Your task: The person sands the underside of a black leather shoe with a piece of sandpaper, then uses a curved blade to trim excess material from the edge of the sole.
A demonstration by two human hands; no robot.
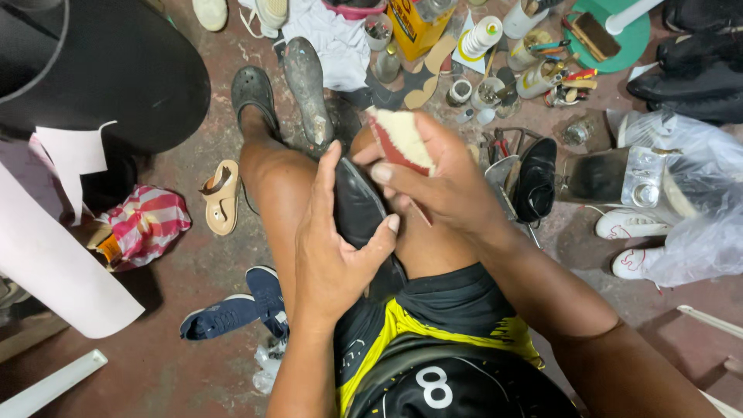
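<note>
A black leather shoe (pixel 357 213) is braced on the lap, between the knees, so that it is kept from slipping while it is worked on. It is clasped by the left hand (pixel 334 248), whose fingers (pixel 385 231) are wrapped around its side with the thumb laid along the upper, which gives a firm hold against pressure from above. A folded piece of sandpaper (pixel 400 139), red on one face and pale on the other, is pinched in the right hand (pixel 441 182) just above the shoe, its fingers closed on it so that the abrasive face can be pressed down. Another black shoe (pixel 535 179) and small tins (pixel 486 93) are kept within reach on the floor (pixel 193 271).
</note>
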